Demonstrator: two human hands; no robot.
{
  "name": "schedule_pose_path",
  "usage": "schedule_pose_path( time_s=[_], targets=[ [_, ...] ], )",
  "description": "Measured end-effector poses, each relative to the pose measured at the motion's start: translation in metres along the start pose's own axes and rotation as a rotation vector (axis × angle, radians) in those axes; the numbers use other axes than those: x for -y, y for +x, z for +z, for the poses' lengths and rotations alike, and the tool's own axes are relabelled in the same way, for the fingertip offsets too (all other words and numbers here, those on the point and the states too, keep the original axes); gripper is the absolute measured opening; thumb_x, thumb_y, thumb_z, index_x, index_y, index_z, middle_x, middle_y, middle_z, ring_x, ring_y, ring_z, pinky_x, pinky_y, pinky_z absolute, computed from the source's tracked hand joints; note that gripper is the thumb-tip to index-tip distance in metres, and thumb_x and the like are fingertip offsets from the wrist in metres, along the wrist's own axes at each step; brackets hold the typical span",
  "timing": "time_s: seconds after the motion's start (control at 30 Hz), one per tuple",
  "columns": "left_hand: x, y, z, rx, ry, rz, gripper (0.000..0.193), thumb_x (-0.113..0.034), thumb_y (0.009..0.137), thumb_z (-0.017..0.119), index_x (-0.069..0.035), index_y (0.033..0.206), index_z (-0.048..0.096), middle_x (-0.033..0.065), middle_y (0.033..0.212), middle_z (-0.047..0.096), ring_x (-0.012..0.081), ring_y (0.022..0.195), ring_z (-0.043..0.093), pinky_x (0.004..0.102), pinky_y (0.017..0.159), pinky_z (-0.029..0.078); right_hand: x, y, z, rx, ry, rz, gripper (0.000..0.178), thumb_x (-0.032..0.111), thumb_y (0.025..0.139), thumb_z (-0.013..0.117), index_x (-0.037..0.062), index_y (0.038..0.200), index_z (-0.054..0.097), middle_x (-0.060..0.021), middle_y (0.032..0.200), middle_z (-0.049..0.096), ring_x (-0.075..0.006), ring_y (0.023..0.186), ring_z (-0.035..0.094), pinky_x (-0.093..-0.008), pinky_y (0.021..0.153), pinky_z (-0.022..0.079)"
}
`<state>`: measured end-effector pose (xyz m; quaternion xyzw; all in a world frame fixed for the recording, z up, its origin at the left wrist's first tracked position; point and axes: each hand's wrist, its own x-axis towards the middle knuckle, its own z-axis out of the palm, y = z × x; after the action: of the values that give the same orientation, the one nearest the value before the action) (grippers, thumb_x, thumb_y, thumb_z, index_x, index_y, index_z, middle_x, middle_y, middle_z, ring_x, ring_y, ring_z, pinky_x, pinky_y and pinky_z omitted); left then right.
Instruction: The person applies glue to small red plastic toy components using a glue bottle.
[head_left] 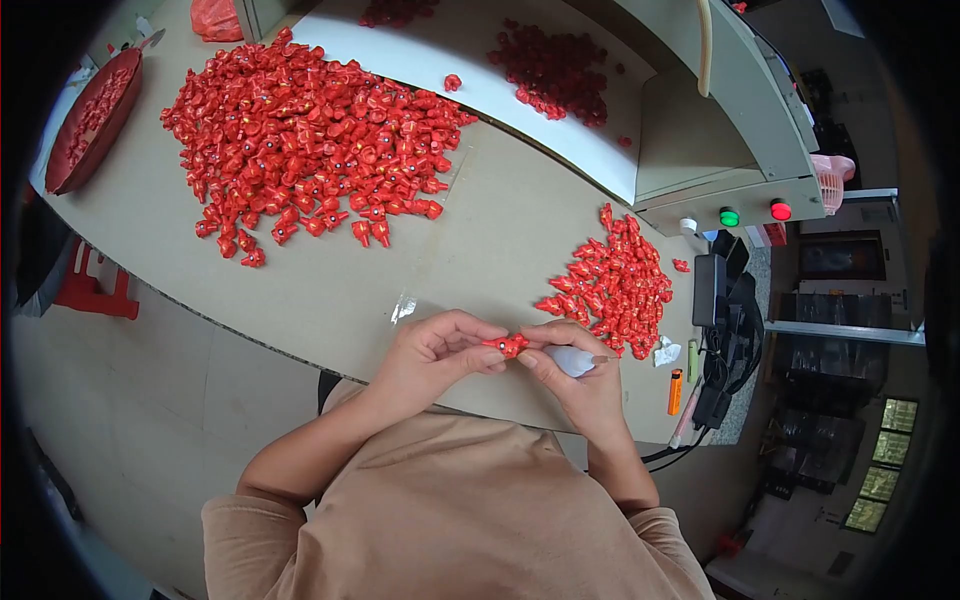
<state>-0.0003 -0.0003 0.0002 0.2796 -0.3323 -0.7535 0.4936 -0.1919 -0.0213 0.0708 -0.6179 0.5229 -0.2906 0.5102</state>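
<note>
Close to my body at the table's front edge, my left hand (pixel 438 355) pinches a small red plastic figure (pixel 507 346) with spots of yellow and dark marks. My right hand (pixel 583 378) meets it from the other side, its thumb and forefinger at the figure's right end. A white, rounded, bottle-like thing (pixel 570 360) with a brownish tip is tucked in the right hand's fingers. Just beyond that hand lies a smaller pile of similar red figures (pixel 618 285). A much larger heap of red pieces (pixel 320 140) covers the far left of the table.
A red bowl (pixel 125 115) of red pieces stands at the left edge. Along the back, a grey cabinet (pixel 700 130) with green and red buttons holds more red pieces. An orange lighter (pixel 675 392), crumpled tissue (pixel 666 350) and black adapters (pixel 710 290) with cables lie right.
</note>
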Motion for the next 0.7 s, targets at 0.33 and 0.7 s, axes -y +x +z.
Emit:
schedule_pose_path(
  time_s=[0.33,0.7],
  targets=[
    [-0.001,0.004,-0.007,0.036,-0.146,-0.121,0.013,-0.015,0.096,0.053,-0.003,0.101,0.054,0.0078,0.093,0.064,0.0125,0.080,0.062,0.0334,0.079,0.055,-0.005,0.003,0.007,-0.023,-0.085,-0.186,0.021,-0.002,0.077,0.072,0.0015,0.098,0.068,-0.0077,0.092,0.064,-0.0160,0.087,0.062,-0.0265,0.076,0.048],
    [0.000,0.007,-0.006,-0.008,-0.275,-0.114,0.011,-0.015,0.097,0.051,-0.004,0.100,0.054,0.0063,0.089,0.062,0.0112,0.075,0.058,0.0339,0.073,0.055,-0.012,0.007,0.020,-0.127,-0.186,-0.368,0.021,-0.005,0.075,0.071,0.0017,0.094,0.066,-0.0094,0.093,0.065,-0.0195,0.086,0.063,-0.0291,0.075,0.051]
  ],
)
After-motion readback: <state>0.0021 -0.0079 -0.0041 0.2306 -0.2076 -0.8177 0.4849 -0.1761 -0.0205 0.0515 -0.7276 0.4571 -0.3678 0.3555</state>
